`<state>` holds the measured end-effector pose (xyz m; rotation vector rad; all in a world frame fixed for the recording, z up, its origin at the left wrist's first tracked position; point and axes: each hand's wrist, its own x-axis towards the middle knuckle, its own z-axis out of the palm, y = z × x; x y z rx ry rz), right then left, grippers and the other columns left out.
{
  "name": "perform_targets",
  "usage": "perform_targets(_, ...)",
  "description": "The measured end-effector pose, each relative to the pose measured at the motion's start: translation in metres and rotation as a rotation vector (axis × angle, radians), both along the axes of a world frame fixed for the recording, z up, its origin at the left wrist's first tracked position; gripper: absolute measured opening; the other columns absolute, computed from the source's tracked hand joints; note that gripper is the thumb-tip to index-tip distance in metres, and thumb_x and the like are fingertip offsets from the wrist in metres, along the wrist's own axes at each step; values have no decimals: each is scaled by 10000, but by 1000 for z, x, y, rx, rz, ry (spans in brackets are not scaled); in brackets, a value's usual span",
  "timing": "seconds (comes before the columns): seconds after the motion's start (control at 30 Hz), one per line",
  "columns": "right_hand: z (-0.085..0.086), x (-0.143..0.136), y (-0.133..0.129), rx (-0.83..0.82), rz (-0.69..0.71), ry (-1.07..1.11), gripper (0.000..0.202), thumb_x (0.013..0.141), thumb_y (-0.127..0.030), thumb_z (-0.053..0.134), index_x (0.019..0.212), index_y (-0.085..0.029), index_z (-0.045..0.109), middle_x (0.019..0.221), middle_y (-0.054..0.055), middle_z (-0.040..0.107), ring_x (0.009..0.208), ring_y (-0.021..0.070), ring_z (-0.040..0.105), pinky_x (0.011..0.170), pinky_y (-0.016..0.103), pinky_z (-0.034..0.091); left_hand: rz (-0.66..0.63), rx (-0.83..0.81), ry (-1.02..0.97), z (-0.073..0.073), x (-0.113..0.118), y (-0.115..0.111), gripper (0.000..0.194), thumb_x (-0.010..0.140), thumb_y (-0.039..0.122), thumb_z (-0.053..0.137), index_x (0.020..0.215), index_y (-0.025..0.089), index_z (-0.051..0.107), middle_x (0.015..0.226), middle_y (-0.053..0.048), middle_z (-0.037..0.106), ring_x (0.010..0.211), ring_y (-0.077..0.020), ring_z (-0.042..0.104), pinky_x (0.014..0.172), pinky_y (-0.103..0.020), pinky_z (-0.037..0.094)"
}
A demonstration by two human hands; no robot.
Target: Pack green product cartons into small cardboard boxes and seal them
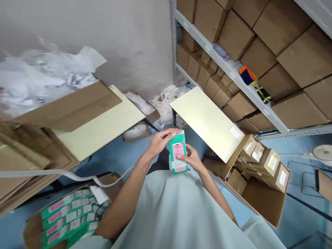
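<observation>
A small green box (174, 157) printed with a pink device stands nearly upright in front of my shirt. My right hand (192, 157) grips its right side, thumb lying across the printed front and the other fingers bent behind. On the upper left corner is my left hand (162, 140), its fingers laid over the top end and the thumb near the front edge. A white edge shows at the top right of the box. Down at the lower left, a carton holds more green and pink boxes (58, 216) and several grey-white pieces.
Pale tabletops (207, 121) stand ahead on both sides. An open carton (269, 204) with small brown boxes is at the right. Shelves (259, 100) carry brown boxes and a tape roll (247, 75). White wrapping (52, 76) fills a large carton at left; a white cable (77, 175) hangs nearby.
</observation>
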<state>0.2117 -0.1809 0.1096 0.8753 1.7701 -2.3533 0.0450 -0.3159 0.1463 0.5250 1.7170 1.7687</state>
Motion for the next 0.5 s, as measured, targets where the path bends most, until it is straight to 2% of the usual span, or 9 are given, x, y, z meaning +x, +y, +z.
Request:
perform_targets(0.13,-1,-15,34,-51,-128,-31,757,594,-744,1051,1111,-251,800,1140,70,842,1101,331,801,968,433,661,-93,22,-132,-21,-40,56,598,825,793,909,1051,240,933,1244,-149,888,1219,-390,800,1111,-490,635)
perform_targets(0.27,-1,-48,54,-178,-308,-109,711,663,-851,964,1007,-247,811,1016,90,857,1048,366,829,885,441,678,-209,133,-381,-42,-90,115,653,757,783,954,1050,204,889,1191,-163,875,1076,-337,800,925,-412,647)
perform_targets(0.4,6,-99,65,-327,-562,-44,747,750,-950,854,1037,-262,807,1016,101,879,1174,393,835,962,493,711,-397,165,-553,-42,-138,173,655,660,653,1035,1114,215,861,1103,-98,860,949,-280,779,815,-361,637)
perform_targets(0.5,13,-131,73,-365,-589,94,831,836,-988,767,1212,-249,818,1162,119,889,1329,384,794,1070,528,699,-503,122,-519,-33,-170,207,643,662,630,1045,1119,217,859,1018,-64,834,856,-234,744,731,-318,606)
